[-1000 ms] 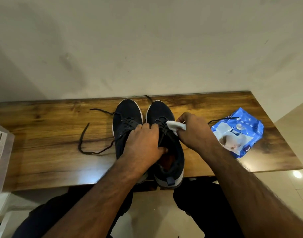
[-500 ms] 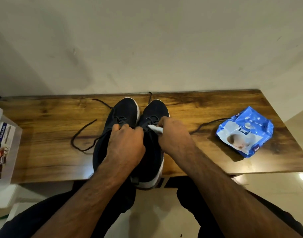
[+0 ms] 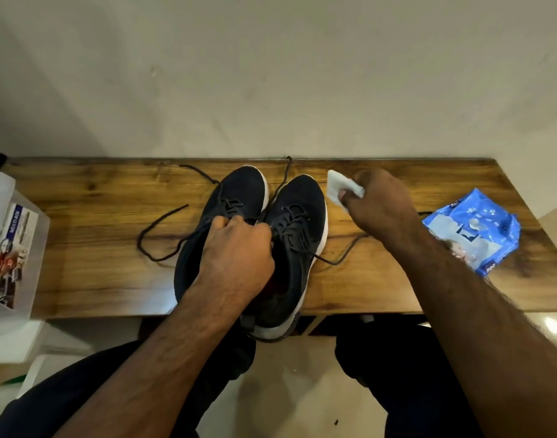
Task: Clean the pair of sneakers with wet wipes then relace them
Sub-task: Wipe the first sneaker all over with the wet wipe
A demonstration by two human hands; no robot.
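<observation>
left hand (image 3: 236, 251) gripped both sneakers (image 3: 289, 241) at tongues, heels over table's (image 3: 81, 263) front edge. right hand (image 3: 378, 207) pinched limp wipe (image 3: 337, 184). sneakers likely light, soft; laces (image 3: 163, 229) loose.

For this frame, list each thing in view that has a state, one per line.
left sneaker: upright on the table, laces loose
right sneaker: upright beside it, laced, ends untied
left hand: gripping the sneakers at their tongues
right hand: raised beside the right sneaker, pinching the wipe
wipe: folded, off the shoe
wipes pack: lying flat, crumpled
plastic box: at the table's left end
</observation>
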